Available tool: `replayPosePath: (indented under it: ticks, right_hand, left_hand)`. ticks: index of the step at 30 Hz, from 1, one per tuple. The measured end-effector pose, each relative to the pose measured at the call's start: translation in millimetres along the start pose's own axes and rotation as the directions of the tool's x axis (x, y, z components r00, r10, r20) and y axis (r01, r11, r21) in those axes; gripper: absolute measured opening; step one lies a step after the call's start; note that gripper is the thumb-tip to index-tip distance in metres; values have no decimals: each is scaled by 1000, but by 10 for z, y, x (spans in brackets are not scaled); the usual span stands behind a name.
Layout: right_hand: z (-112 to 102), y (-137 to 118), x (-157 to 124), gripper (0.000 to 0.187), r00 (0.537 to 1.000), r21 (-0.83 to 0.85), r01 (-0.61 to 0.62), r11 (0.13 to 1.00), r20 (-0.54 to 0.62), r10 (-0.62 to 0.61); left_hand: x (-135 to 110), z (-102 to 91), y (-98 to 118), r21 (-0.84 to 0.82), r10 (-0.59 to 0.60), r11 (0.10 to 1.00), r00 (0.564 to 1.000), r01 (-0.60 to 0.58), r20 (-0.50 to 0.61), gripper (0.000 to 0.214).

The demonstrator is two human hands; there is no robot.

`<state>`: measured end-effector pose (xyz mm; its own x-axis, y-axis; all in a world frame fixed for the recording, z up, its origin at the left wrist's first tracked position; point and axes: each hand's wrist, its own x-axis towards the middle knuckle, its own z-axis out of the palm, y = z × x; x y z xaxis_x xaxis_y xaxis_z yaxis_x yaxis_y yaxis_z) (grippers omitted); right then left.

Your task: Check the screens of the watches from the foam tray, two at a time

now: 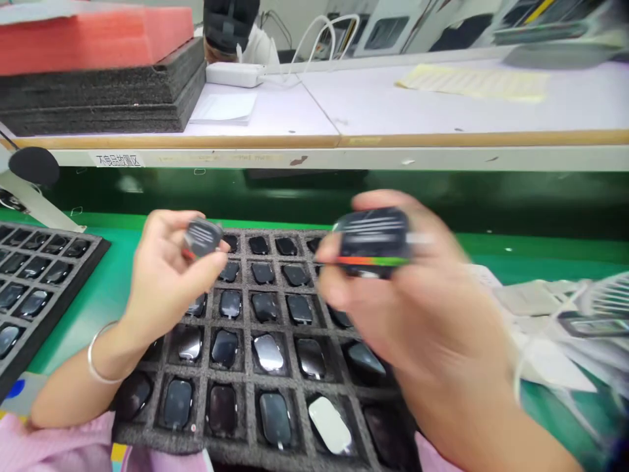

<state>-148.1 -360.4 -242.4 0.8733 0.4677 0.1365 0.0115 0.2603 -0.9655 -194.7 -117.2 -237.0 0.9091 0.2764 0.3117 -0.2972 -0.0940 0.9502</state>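
Observation:
My left hand (162, 275) pinches a small dark smartwatch body (203, 236) between thumb and fingers, its face with pale printed lines turned toward me. In my right hand (442, 314), blurred by motion, is another dark smartwatch body (376, 235) with white lines of print and an orange-to-green stripe along its lower edge. Both hands are above a grey foam tray (247, 400) with rows of square compartments. Dark smartwatch bodies (276, 418) lie in the visible compartments, and a white one (330, 425) is in the front row. My right hand hides part of the tray's right side.
A second foam tray (46, 308) of dark pieces lies at left on the green table (81, 288). White cables and devices (535, 298) crowd the right. A shelf (363, 111) spans the back, bearing black foam slabs (98, 105), red foam (98, 39) and yellow paper (474, 82).

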Motion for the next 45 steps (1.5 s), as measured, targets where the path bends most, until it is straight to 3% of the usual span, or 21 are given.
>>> replayPosePath:
  ticks: [4, 9, 15, 25, 38, 45]
  right_hand:
    - [58, 255, 130, 63, 966, 182, -243, 953, 133, 222]
    - [105, 556, 133, 62, 913, 275, -405, 872, 166, 372]
    - [100, 713, 148, 57, 925, 254, -380, 889, 98, 367]
    - [89, 813, 116, 50, 950, 145, -300, 943, 133, 281]
    - [77, 836, 132, 50, 960, 140, -276, 951, 85, 266]
    - [68, 822, 131, 51, 956, 144, -289, 946, 94, 278]
  left_hand:
    - [-60, 154, -216, 21, -222, 974, 945, 224, 242, 48]
    - [-252, 130, -408, -25, -333, 934, 893, 357, 302, 67]
    - [-344, 116, -486, -114, -432, 871, 856, 477, 283, 76]
    - [-367, 102, -647, -122, -392, 891, 877, 437, 278, 58]
    - [-375, 119, -613, -183, -463, 832, 837, 524, 290, 65]
    - [-368, 128, -631, -189, -446, 842, 850, 505, 280, 65]
